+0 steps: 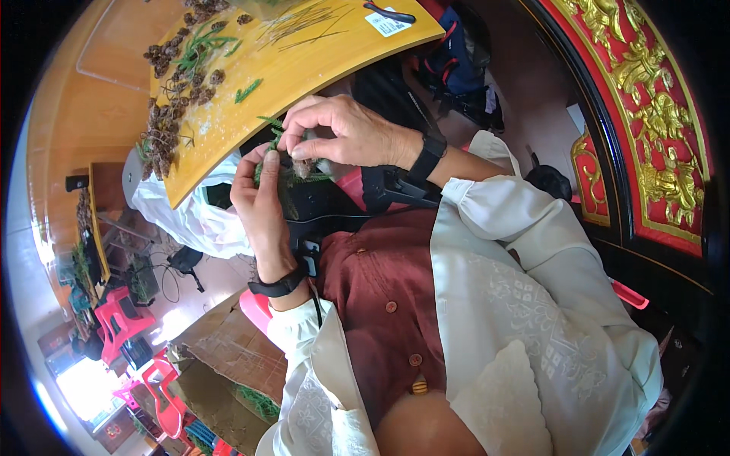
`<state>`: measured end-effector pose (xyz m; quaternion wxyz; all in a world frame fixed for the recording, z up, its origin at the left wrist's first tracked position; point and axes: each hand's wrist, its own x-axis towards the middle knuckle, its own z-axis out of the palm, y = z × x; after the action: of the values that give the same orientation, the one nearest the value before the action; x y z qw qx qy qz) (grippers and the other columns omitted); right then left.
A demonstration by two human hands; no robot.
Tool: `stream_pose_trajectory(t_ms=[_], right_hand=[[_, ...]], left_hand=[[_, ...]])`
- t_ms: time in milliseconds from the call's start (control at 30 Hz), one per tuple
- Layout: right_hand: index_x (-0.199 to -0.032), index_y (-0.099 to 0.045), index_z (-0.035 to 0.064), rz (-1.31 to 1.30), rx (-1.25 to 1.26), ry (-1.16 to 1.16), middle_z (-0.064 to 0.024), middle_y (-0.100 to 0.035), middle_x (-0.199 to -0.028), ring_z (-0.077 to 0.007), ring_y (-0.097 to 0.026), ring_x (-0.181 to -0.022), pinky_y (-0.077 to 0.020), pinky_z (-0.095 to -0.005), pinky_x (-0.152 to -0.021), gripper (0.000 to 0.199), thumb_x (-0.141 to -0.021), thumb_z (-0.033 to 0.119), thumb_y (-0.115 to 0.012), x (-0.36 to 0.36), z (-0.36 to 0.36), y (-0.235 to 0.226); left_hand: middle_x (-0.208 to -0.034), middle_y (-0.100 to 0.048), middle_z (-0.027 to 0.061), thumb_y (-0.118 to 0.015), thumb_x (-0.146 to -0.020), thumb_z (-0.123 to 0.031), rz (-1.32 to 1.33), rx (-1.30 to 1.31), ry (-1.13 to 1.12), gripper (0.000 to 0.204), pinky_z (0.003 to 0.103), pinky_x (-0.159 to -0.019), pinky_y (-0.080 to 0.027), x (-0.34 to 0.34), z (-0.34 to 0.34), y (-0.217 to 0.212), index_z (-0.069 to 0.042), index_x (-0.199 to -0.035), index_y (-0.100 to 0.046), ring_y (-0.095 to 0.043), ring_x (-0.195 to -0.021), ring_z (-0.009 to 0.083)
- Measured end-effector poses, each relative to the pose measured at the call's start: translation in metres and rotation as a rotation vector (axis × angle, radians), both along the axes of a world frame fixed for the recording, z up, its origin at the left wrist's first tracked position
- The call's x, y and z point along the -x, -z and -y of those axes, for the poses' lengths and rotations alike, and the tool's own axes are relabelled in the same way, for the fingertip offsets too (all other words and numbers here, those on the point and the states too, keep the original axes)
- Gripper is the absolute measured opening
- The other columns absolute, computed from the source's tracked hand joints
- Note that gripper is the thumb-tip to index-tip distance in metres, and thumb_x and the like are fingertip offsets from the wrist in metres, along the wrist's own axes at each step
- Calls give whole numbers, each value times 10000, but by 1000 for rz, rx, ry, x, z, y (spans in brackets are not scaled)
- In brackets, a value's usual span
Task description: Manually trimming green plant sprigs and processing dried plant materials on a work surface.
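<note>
Close in front of me, by the near edge of the yellow table (334,64), my hands come together around a green artificial pine sprig (273,139). My left hand (260,194) pinches its stem between thumb and fingers. The fingertips of my right hand (342,137) are closed at the same spot, where a small brownish pine cone (305,168) shows just under the thumb. Whether the right fingers grip the cone, the sprig or a thin wire is hidden.
Many pine cones (161,125) and green sprigs (201,45) lie along the table's left side. Thin brown stems (304,29) and pliers (391,12) lie farther back. A white plastic bag (220,228) hangs below; a cardboard box (228,353) stands lower left. A red-and-gold carved panel (654,99) rises at right.
</note>
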<state>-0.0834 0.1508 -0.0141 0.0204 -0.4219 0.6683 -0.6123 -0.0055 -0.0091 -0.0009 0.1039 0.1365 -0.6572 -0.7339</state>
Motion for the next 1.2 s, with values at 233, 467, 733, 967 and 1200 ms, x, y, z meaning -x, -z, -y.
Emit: stream_pose_trajectory(t_ms=[233, 467, 733, 967, 1200], right_hand=[[-756, -616, 10, 28, -25, 123, -74, -657, -786, -231, -624, -898, -471, -328, -831, 96, -743, 87, -672, -4, 4, 7], [-680, -600, 21, 122, -7, 229, -73, -659, -729, -212, -627, -877, -483, -327, -784, 100, -683, 81, -680, -6, 9, 9], [-652, -597, 22, 184, -43, 260, -78, -660, -713, -206, -635, -835, -491, -324, -746, 121, -650, 95, -694, -7, 8, 7], [-645, -598, 19, 181, -35, 257, -86, -656, -694, -206, -639, -790, -494, -322, -715, 125, -648, 103, -691, -6, 8, 8], [-653, -613, 8, 209, -15, 280, -107, -652, -722, -210, -639, -754, -493, -313, -698, 133, -642, 114, -693, -8, 9, 7]], left_hand=[[-839, -638, 59, -603, -874, -74, 44, -225, -2, 168, 196, -667, -471, 2, 1, 3, 15, -1017, -599, -597, -744, 104], [-858, -650, 80, -610, -868, -67, -22, -245, -22, 178, 207, -670, -480, 0, -4, 6, 12, -1027, -600, -613, -758, 124], [-861, -652, 87, -604, -875, -66, -54, -244, -34, 183, 221, -702, -482, 0, -10, 4, 15, -1040, -599, -613, -774, 130], [-864, -651, 86, -611, -874, -74, -65, -218, -58, 209, 228, -722, -480, -1, -11, 5, 18, -1061, -596, -609, -781, 131], [-881, -646, 80, -616, -868, -59, -62, -222, -55, 214, 230, -745, -477, -1, -11, 5, 19, -1065, -586, -606, -802, 130]])
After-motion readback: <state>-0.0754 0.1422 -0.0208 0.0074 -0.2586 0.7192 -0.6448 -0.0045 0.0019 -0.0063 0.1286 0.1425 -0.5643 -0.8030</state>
